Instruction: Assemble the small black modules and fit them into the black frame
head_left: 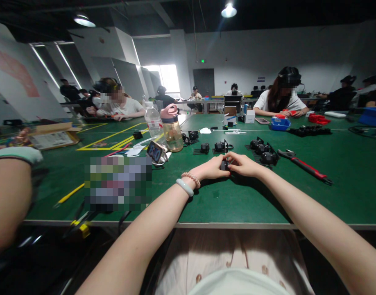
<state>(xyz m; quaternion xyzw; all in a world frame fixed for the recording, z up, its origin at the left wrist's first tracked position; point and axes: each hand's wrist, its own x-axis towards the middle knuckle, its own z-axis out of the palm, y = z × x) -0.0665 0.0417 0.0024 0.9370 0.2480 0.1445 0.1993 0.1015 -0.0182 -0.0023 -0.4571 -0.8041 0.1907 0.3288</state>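
the left hand [211,168] and right hand [245,165] close their grip together on a small black part [224,165], its lower edge near the green worktop [237,205]. fingers hide most of it, so a blind shift in the grip could let it slip or turn. just beyond, a dark upright piece [226,146] stands close enough for a knuckle to knock over. further out lie blocky, matte-looking black parts [264,151], a long red-and-black wrench [307,166] and a rounded, see-through amber bottle [172,133] with a pink lid.

hands [227,164] on blk part [224,165]; wrench [309,167] R; bottles [172,130] L-ctr
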